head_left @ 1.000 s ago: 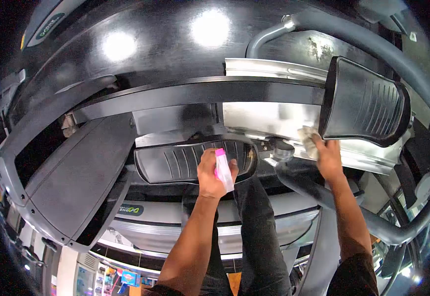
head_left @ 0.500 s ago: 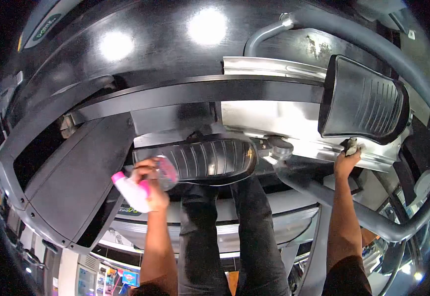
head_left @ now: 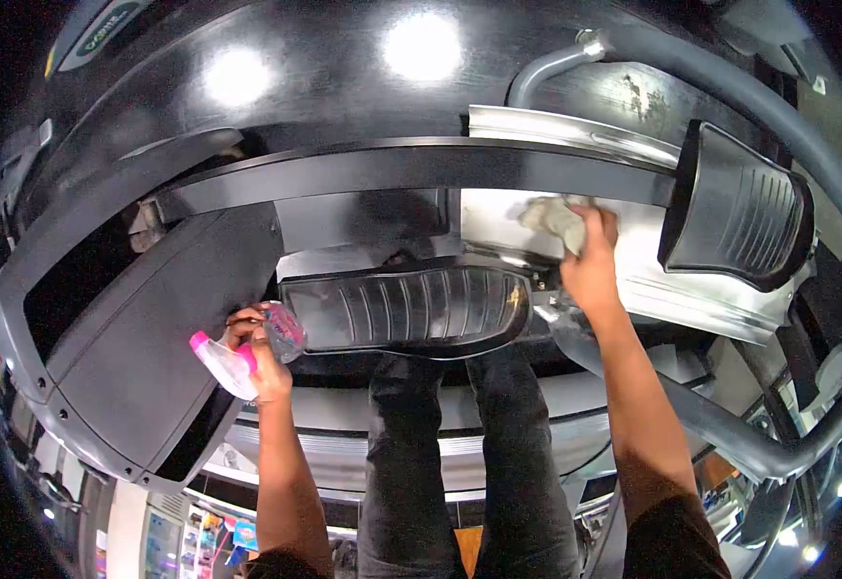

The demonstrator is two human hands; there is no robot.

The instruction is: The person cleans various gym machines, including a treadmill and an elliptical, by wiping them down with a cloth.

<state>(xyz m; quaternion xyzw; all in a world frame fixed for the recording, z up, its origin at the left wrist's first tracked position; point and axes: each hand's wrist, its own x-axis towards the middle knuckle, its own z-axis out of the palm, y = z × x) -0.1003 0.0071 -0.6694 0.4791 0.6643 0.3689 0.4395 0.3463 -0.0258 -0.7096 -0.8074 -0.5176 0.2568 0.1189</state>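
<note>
Right grip [head_left: 591, 262], clutching cloth [head_left: 556, 222], has moved leftward; left grip [head_left: 264, 355] clasps spray bottle [head_left: 228, 368].

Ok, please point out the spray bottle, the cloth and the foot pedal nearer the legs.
Spray bottle [head_left: 224, 368]: head view, white spray head.
Cloth [head_left: 558, 223]: head view, crumpled middle.
Foot pedal [head_left: 405, 311]: head view, ridged tread.

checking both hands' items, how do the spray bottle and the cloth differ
The spray bottle has pink and white parts; the cloth is off-white. The spray bottle looks moulded and firm, while the cloth is crumpled. The left hand holds the spray bottle, the right hand the cloth. Both are held.
</note>
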